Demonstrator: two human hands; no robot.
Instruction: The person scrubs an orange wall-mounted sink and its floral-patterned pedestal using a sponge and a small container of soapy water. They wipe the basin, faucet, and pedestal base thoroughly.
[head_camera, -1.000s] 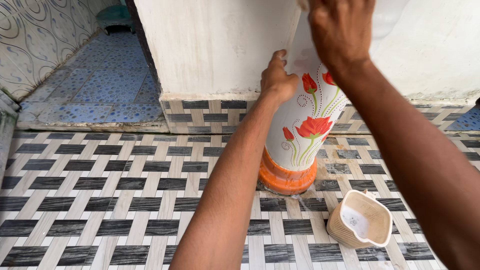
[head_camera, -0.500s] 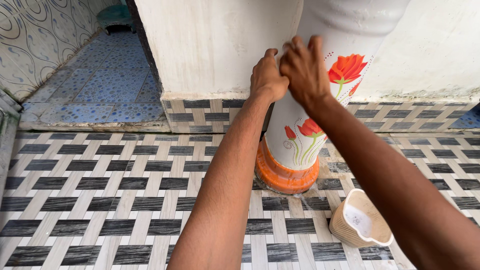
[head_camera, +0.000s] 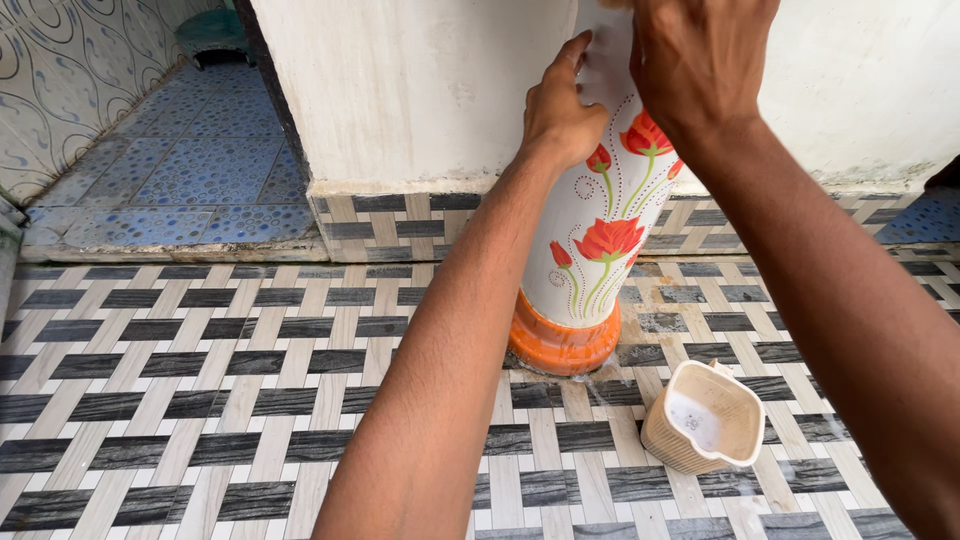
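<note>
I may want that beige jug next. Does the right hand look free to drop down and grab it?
Probably yes. The right hand rests high on the flowered vase, and the jug stands apart on the tiled floor beneath that arm, with nothing between. Letting go leaves only the left hand steadying the vase.

Both hands rest on a tall white vase (head_camera: 590, 215) painted with red flowers, orange at its base — the left hand (head_camera: 558, 115) on its side at nine o'clock, the right hand (head_camera: 700, 55) higher up. A beige woven jug (head_camera: 705, 420) sits at four o'clock on the wet, weave-patterned floor tiles (head_camera: 200, 400).
</note>
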